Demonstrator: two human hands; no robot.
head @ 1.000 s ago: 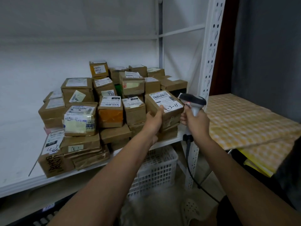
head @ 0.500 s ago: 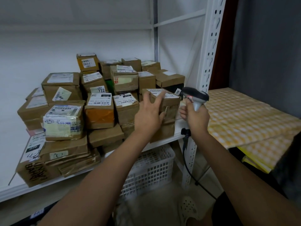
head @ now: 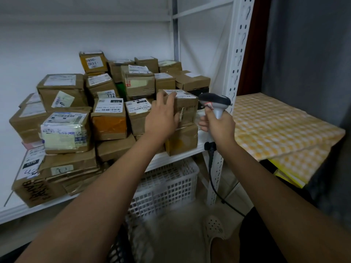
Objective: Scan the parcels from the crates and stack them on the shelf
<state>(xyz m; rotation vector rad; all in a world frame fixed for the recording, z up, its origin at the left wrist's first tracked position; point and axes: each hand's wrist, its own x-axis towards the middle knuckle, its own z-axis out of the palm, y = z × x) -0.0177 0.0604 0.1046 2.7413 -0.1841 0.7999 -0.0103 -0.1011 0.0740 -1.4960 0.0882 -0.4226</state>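
1. The left hand (head: 161,118) covers the near left face of the brown cardboard parcel with a white label on top (head: 185,109); we cannot read that label, too small.
2. The right hand (head: 218,126) hides the grip of the grey and black handheld barcode scanner (head: 215,103); its trigger is not visible to us.
3. The black scanner cable (head: 214,185) runs behind the right forearm, so its end is hidden.
4. The white plastic lattice crate (head: 171,185) sits under the white metal shelf (head: 180,156), partly blocked by the left forearm; we cannot see its contents.
5. The beige perforated clog (head: 214,230) is blurred.
6. The back-row parcels are mostly hidden.
7. Both arms are cut off by the bottom edge.
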